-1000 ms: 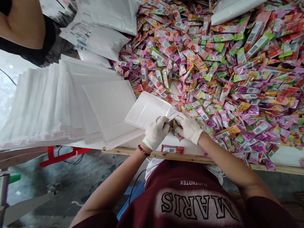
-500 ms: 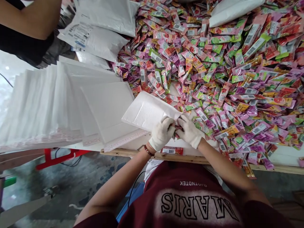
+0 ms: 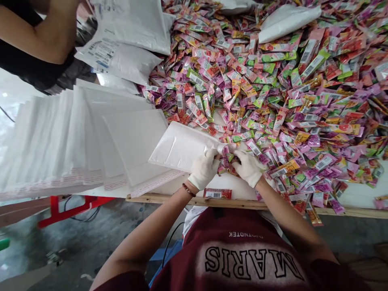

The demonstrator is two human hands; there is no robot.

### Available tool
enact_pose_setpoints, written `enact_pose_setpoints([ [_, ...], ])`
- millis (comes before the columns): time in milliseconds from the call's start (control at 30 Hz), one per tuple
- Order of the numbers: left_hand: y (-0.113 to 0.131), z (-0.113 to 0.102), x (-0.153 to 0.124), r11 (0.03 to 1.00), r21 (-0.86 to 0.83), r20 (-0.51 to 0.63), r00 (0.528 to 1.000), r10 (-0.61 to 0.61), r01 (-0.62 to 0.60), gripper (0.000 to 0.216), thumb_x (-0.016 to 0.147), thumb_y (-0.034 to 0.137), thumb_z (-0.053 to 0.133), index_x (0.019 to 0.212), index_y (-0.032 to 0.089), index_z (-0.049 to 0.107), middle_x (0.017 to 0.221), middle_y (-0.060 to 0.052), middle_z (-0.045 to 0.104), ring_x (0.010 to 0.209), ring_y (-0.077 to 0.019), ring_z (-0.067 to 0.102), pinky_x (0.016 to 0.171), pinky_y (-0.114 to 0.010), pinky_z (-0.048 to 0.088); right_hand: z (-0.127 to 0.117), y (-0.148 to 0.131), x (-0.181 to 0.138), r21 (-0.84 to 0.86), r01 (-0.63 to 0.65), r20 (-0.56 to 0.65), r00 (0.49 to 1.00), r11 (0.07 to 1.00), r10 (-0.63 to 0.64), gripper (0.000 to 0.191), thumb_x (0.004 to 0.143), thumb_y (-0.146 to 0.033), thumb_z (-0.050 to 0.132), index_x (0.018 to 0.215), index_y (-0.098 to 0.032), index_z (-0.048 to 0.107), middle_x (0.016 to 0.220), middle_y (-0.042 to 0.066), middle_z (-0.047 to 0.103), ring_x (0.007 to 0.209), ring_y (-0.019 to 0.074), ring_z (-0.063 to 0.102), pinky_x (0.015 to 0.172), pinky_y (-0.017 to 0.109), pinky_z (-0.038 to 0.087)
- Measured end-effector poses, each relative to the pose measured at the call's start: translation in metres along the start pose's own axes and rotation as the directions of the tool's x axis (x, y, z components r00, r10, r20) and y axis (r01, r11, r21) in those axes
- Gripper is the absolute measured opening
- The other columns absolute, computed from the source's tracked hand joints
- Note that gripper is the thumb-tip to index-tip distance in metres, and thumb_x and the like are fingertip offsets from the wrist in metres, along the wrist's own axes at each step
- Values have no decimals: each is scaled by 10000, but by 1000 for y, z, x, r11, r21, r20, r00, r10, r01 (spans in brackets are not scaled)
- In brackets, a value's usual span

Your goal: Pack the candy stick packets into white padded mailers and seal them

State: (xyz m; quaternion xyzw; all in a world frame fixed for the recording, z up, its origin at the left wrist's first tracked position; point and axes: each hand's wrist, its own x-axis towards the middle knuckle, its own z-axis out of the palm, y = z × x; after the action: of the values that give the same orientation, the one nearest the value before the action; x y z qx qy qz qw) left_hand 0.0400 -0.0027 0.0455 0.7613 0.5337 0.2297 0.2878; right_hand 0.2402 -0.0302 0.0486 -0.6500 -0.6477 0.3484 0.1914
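Observation:
A white bubble mailer (image 3: 178,147) lies slanted on the table, its opening toward my hands. My left hand (image 3: 204,167), in a white glove, is closed on the mailer's open end. A bunch of small purple and green sachets (image 3: 224,158) sits at that opening, between both hands. My right hand (image 3: 247,167), also gloved, has its fingers bent against the sachets' right side; its fingertips are partly hidden. A single red sachet (image 3: 217,193) lies by the table's front edge, just below my hands.
Flat white mailers (image 3: 136,141) are fanned out on the left. Filled, labelled mailers (image 3: 127,56) lie behind them. A large heap of colourful sachets (image 3: 273,93) covers the back and right, with a white packet (image 3: 287,24) on top. Another person's arm (image 3: 54,32) shows at top left.
My right hand has drawn slightly away from my left, and the sachets between them now show more clearly. The view has shifted a little.

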Motion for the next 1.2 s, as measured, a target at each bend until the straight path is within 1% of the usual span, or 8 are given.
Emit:
enact_pose_setpoints([
  [100,6,-26,11,961,-268,-77,993,-91,67,162,919,290,494,784,201,507,694,11,512,639,-128,486,630,-253,411,-20,-8,7,207,46,-73,997,977,-32,304,898,-267,493,1150,-187,644,1012,64,689,898,198,623,825,336,501],
  [200,17,-61,19,878,-463,-115,974,-193,120,191,900,318,531,755,199,493,639,35,458,578,-104,423,566,-229,392,-48,-8,14,438,18,-215,973,899,85,270,890,-356,533,1077,-190,634,890,33,666,740,163,598,685,294,500],
  [267,28,-78,22,826,-548,-112,967,-228,131,201,899,341,543,764,197,502,616,40,445,546,-96,397,522,-222,369,-61,-9,17,587,-25,-124,985,809,120,257,847,-390,586,1008,-196,639,826,14,658,654,144,585,619,277,492],
  [400,50,-90,26,776,-626,-109,975,-191,83,192,885,345,578,782,195,516,639,38,436,551,-86,381,516,-213,354,-65,-32,24,753,-92,132,991,652,-13,306,838,-486,576,884,-195,658,694,8,650,552,138,578,552,274,493],
  [600,56,-105,38,841,-541,-153,980,-128,25,225,840,322,604,705,190,481,635,35,413,564,-85,347,502,-209,316,-101,-84,30,556,41,96,989,830,-113,270,797,-390,650,652,-165,616,537,-20,583,447,82,468,420,196,344],
  [767,65,-134,48,924,-381,-114,990,-80,30,300,808,333,600,611,189,425,562,47,334,536,-82,288,478,-216,241,-145,-106,37,545,91,33,991,834,-129,272,767,-339,664,585,-170,552,443,-68,450,385,43,320,377,186,226],
  [900,82,-147,53,951,-308,1,1000,-24,23,249,816,329,547,632,178,477,586,34,396,570,-95,348,512,-224,282,-161,-114,44,553,90,42,990,828,-135,268,745,-308,664,557,-166,537,436,-63,454,382,44,331,373,193,218],
  [1200,83,-159,71,978,-198,11,998,66,-62,175,780,300,512,665,170,542,604,24,490,573,-104,415,531,-227,338,-173,-126,48,517,108,75,982,849,-171,196,729,-250,629,573,-132,635,514,16,612,442,91,497,425,209,334],
])
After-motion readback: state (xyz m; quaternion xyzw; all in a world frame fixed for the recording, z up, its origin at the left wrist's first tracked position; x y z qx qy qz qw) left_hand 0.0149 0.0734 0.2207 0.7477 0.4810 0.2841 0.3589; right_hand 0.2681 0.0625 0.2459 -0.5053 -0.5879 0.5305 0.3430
